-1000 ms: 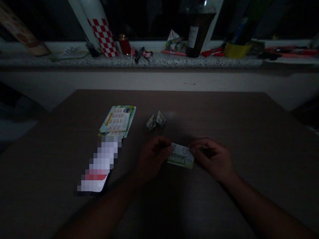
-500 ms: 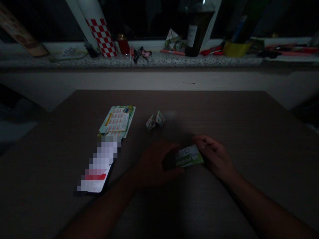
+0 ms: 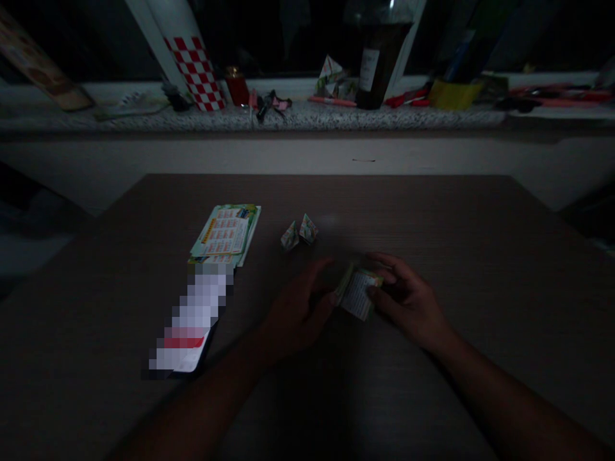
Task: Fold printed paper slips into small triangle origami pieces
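Note:
The scene is dim. A small printed paper slip [image 3: 357, 292], folded over, is held upright just above the dark table [image 3: 480, 243] in the middle. My right hand [image 3: 408, 304] pinches its right edge with thumb and fingers. My left hand [image 3: 298, 310] touches the slip's left edge, its fingers loosely curled and partly spread. Two small folded paper shapes [image 3: 298, 233] sit on the table just beyond my hands.
A stack of printed cards [image 3: 227, 233] lies to the left, with a blurred-out flat object [image 3: 192, 320] in front of it. The stone windowsill [image 3: 298, 116] behind holds a dark bottle [image 3: 377, 61], a red-and-white chequered tube [image 3: 192, 61], pens and clutter.
The slip, flat and wide between both hands a second ago, has been folded narrower and turned upright. Both hands have drawn closer together.

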`<state>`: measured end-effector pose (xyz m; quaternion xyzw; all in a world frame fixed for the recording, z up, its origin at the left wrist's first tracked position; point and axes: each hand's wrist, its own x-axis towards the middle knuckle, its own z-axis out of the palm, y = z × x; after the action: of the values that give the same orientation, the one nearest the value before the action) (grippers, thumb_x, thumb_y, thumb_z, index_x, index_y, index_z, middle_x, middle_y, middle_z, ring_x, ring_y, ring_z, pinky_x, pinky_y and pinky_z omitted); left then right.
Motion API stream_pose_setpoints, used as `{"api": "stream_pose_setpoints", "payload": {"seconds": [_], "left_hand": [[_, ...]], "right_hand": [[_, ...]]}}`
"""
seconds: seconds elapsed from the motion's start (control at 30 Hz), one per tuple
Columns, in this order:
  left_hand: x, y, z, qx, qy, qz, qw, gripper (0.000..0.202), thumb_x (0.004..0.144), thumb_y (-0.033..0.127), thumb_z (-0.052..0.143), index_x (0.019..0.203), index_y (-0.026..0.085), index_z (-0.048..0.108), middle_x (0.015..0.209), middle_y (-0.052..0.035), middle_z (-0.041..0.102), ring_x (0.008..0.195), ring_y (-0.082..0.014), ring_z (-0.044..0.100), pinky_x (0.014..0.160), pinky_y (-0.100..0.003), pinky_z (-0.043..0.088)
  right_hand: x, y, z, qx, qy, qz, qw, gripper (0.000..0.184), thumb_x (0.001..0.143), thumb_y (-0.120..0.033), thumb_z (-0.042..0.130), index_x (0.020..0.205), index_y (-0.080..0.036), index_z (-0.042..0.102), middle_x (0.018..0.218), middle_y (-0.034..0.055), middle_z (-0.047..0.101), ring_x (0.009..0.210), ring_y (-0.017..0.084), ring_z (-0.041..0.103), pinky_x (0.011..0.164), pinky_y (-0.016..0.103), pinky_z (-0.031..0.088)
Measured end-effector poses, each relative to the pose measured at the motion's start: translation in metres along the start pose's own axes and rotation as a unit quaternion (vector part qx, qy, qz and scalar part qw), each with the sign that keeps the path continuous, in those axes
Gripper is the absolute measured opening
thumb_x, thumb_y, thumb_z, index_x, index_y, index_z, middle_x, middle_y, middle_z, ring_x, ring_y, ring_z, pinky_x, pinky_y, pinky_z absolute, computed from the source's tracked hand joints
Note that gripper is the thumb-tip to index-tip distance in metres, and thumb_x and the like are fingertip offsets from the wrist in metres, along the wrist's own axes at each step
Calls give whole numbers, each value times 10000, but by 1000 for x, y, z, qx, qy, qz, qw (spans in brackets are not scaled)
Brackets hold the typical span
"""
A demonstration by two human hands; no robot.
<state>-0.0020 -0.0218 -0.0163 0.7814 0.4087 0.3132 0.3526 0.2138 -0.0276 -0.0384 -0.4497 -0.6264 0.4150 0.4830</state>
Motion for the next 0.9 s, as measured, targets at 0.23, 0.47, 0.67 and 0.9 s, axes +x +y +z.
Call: {"api": "stream_pose_setpoints", "payload": {"seconds": [0.23, 0.47, 0.67, 0.9], "left_hand": [[2, -1, -5, 178, 2, 112, 978, 629, 857, 97, 454, 1444, 213, 262, 1484, -129, 363, 1363, -259, 341, 1092, -482, 318], [5, 2, -14, 290, -117, 169, 935, 497, 801, 44, 464, 1263, 208, 544, 1532, -68, 311, 1435, -246, 180, 1132, -491, 223], [6, -2, -14, 292, -131, 206, 925, 347, 861, 107, 487, 1162, 226, 611, 1404, -38, 510, 1351, -210, 364, 1131, -442, 234], [7, -4, -13, 283, -148, 207, 925, 310, 857, 109, 513, 1119, 230, 626, 1325, -30, 584, 1288, -204, 439, 1105, -437, 247]], "right_hand": [[4, -6, -4, -82, -8, -4, 997, 236, 798, -152, 585, 1005, -204, 684, 896, 33, 738, 758, 172, 688, 672, 284, 543], [6, -6, -6, -151, -59, -19, 987, 258, 825, -154, 528, 1008, -207, 701, 932, 42, 727, 811, 180, 673, 723, 308, 516], [11, -2, -10, -210, -80, -47, 973, 249, 849, -164, 518, 1027, -205, 686, 893, 51, 706, 822, 185, 639, 763, 337, 487], [11, 1, -15, -368, -104, -123, 916, 208, 819, -202, 613, 1009, -234, 692, 1052, 72, 670, 1014, 253, 585, 913, 457, 395]]}}
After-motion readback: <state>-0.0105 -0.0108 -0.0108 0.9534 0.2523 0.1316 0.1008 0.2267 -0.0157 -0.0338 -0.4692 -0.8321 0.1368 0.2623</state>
